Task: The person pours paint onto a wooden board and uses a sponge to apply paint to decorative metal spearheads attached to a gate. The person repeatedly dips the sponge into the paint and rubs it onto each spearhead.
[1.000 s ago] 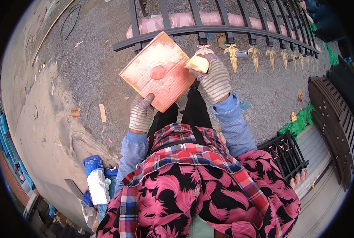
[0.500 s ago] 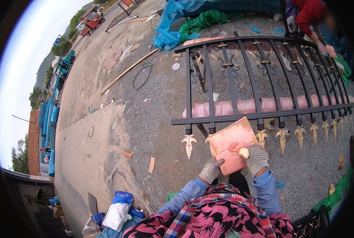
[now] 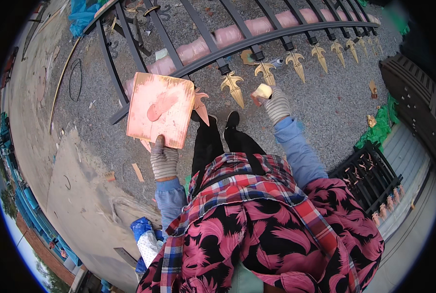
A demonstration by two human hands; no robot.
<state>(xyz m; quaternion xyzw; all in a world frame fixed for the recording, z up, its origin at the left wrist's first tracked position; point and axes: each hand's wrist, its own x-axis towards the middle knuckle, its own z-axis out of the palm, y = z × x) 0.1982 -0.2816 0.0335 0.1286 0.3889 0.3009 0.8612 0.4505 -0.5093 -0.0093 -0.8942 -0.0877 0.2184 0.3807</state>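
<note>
Board (image 3: 171, 122): where is it sitting?

It's resting in the left hand (image 3: 165, 162), over the gravel (image 3: 105, 141) near the fence's (image 3: 237, 47) left end. That thumb is pressing on the pink-smeared face; the board is hiding the fingers beneath.

Anything beside it?

Yes, a pink spearhead (image 3: 201, 106) is poking out past its right edge.

And what's the right hand (image 3: 278, 105) doing?

It's curling closed around a pale sponge (image 3: 263, 91), holding it well apart from the board, by a gold spearhead (image 3: 265, 73). Whether those two are touching, I can't tell.
</note>
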